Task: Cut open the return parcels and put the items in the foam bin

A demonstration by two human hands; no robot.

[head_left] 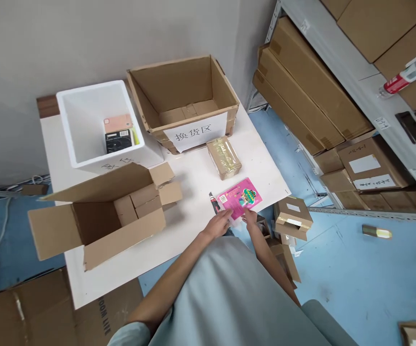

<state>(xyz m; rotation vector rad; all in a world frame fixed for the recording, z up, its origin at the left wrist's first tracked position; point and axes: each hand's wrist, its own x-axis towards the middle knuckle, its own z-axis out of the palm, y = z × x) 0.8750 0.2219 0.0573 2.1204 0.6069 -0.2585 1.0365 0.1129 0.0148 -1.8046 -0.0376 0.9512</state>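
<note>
A flat pink packet [243,196] with a barcode lies at the table's near right edge, its lower edge between my two hands. My left hand [220,223] is closed on its lower left corner. At its lower right edge, my right hand [250,217] pinches the packet. Just left of the packet a box cutter [214,203] with a black and red handle rests on the white table [189,202]. A small box wrapped in brown tape [224,157] sits behind the packet, touching neither hand.
An open carton [121,235] stands on the left, flaps spread. Behind it are a white foam box [62,125] holding flat packages and a labelled cardboard box [197,132]. Shelves with cartons [309,91] stand at right; smaller boxes [292,213] are beside the table.
</note>
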